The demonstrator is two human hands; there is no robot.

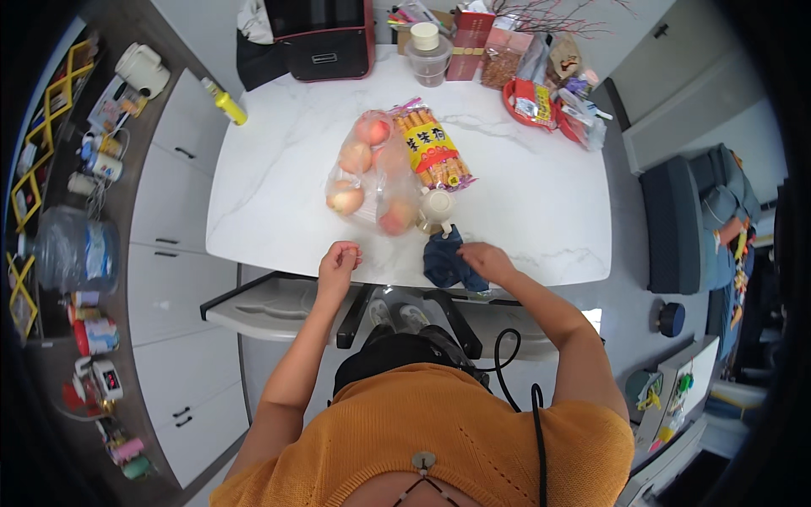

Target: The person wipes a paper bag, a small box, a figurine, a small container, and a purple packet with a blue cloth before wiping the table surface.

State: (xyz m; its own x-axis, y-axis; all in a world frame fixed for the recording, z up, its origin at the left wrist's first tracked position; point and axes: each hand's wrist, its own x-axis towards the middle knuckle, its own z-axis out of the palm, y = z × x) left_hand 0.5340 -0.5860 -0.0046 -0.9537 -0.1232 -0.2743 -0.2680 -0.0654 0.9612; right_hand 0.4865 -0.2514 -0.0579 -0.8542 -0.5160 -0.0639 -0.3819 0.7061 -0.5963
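My left hand (340, 257) is at the table's front edge, its fingers curled together with nothing visible in them. A crumpled dark blue cloth (445, 260) lies on the front edge, partly hanging over it. The fingers of my right hand (487, 260) are closed on the cloth's right side. Just beyond the cloth stands a small cream-white pot (438, 205); its exact kind is unclear. To its left, a clear plastic bag (372, 182) holds several peach-coloured round fruits. Behind the pot lies a yellow and purple packet of stick snacks (432, 148).
The white marbled table (279, 182) carries a yellow bottle (225, 103) at the left. A dark red-framed appliance (325, 42), a lidded plastic jar (427, 59) and a red basket (515, 106) of packets line the back. A grey-white chair (270, 308) stands against the front edge.
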